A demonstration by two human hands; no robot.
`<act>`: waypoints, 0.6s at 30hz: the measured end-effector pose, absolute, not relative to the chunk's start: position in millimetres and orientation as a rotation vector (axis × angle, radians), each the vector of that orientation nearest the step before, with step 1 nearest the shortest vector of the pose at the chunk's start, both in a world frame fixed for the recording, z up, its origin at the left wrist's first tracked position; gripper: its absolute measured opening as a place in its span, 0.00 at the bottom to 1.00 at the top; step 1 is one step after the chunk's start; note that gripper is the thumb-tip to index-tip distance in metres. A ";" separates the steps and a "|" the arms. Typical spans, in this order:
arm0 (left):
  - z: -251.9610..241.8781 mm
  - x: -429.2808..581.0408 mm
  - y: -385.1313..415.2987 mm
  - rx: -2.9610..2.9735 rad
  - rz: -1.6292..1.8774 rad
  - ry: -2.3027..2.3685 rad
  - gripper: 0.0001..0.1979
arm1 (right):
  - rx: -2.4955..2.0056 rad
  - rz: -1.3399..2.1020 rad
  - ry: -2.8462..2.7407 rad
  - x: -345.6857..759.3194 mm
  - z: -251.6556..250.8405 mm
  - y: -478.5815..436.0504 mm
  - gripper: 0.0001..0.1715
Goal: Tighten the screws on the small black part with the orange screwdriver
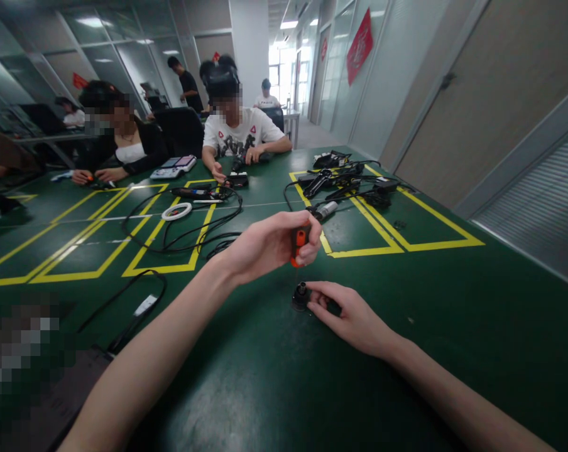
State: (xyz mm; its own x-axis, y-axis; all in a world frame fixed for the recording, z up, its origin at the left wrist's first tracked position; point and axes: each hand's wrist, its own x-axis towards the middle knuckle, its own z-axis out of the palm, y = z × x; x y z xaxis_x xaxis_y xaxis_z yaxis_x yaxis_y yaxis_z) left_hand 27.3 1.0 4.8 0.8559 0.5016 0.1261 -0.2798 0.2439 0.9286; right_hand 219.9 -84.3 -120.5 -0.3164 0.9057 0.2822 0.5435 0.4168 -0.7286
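My left hand [269, 242] is closed around an orange-handled tool [299, 243], held upright above the green table [274, 376]. Just below it stands a small black round part [301, 296] on the table. My right hand [347, 314] lies beside that part, thumb and fingers pinching its right side and holding it in place. The tool's tip is hidden by my fingers, so I cannot tell whether it touches the part.
Yellow tape boxes [359, 232] mark the table. Black cables [190, 229], a white ring [176, 211] and a heap of black devices [345, 182] lie beyond my hands. Two people sit across the table, handling small items; others are farther back.
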 end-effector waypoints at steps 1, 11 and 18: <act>4.2 27.7 0.1 1.214 0.543 0.213 0.16 | -1.217 0.683 -1.991 219.9 -120.9 -84.0 0.17; 0.7 29.6 -1.3 1.211 0.582 0.213 0.16 | -1.220 0.700 -1.950 218.7 -120.5 -83.6 0.14; 0.8 30.3 -1.6 1.236 0.602 0.231 0.17 | -1.194 0.724 -1.961 218.2 -118.1 -82.9 0.14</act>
State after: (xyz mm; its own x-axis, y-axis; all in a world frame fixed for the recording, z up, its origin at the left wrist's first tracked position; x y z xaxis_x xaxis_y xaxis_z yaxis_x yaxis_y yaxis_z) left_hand 30.3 -1.6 0.8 0.8238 0.5460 0.1522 -0.3036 0.1983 0.9320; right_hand 218.2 -82.9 -118.1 -0.3140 0.9055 0.2853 0.5027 0.4135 -0.7592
